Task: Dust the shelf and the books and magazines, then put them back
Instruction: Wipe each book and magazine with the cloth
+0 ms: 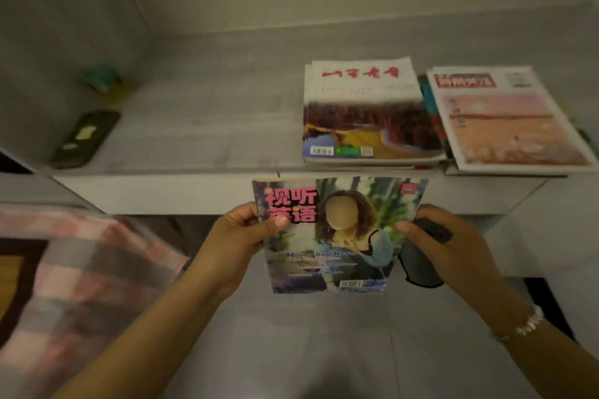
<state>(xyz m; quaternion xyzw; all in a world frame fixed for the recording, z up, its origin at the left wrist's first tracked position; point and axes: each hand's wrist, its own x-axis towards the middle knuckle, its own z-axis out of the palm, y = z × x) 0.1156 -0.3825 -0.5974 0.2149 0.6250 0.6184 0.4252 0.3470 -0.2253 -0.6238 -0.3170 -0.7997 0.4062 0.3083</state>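
While both hands pinch it, left hand (241, 236) and right hand (453, 246) on opposite edges, the magazine (334, 236) hovers lower centre, below the shelf (210, 126); the right hand also clutches a dark cloth (421, 269).

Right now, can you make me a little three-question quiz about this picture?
1. True or false: both hands hold the magazine.
2. How many piles of magazines lie on the shelf?
3. Besides the magazine, the right hand also holds: A) a cup B) a dark cloth C) a pen

Key:
1. True. The left hand pinches the left edge and the right hand the right edge.
2. Two, side by side: the left pile and the right pile.
3. B
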